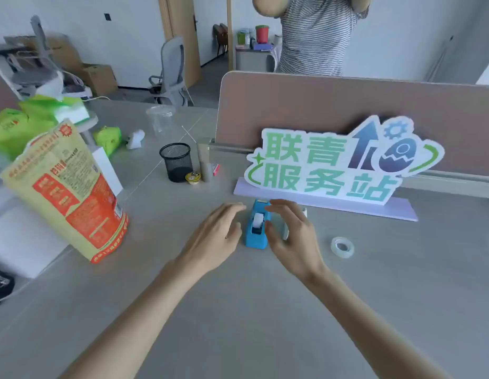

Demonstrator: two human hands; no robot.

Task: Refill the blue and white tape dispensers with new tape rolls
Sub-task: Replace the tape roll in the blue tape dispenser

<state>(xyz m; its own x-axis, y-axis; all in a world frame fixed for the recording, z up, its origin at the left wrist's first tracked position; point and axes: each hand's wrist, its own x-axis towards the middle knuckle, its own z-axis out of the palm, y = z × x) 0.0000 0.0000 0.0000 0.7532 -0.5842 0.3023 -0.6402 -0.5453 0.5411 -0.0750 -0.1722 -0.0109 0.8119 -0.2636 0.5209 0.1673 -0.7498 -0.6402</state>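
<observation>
both bare forearms reach in over the grey table [237, 310]. left hand [216, 236] and right hand [292, 236] are spread wide, holding nothing, flanking the small blue plastic tape dispenser [256, 228] with a white roll in it. white dispenser [286, 231] peeks from behind the right hand. clear tape roll [342, 247] lies well apart, to the right.

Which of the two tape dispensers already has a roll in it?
The blue dispenser, between both hands, with a white roll seated in its cradle. The white dispenser is mostly hidden behind the right hand, so its contents cannot be seen.
</observation>
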